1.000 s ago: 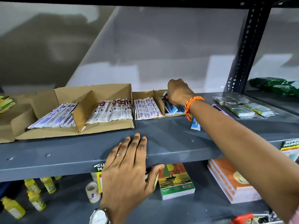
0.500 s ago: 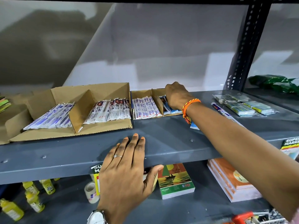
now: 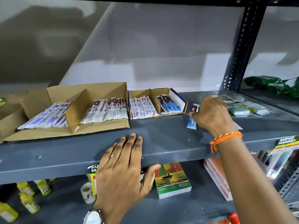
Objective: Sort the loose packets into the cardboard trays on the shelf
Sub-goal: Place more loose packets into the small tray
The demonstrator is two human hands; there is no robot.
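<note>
Two cardboard trays stand on the grey shelf (image 3: 161,131). The large tray (image 3: 103,90) holds white-and-purple packets (image 3: 47,117) on its left and white-and-red packets (image 3: 106,110) on its right. The small tray (image 3: 178,97) holds white packets (image 3: 142,107) and blue packets (image 3: 169,105). My right hand (image 3: 212,113) is just right of the small tray, thumb and fingers closed on a loose blue packet (image 3: 191,124) that lies on the shelf. My left hand (image 3: 123,172) rests flat on the shelf's front edge, fingers spread, holding nothing.
Clear-wrapped green packets (image 3: 247,107) lie behind my right hand. A perforated metal post (image 3: 242,42) rises at the right, with a green bag (image 3: 275,84) beyond it. The lower shelf carries yellow bottles (image 3: 25,196), a tape roll (image 3: 87,191), a notepad (image 3: 171,180) and orange books (image 3: 216,175).
My right hand has left the small tray's blue compartment and moved right and nearer, onto the loose blue packet. My left hand has stayed on the shelf edge.
</note>
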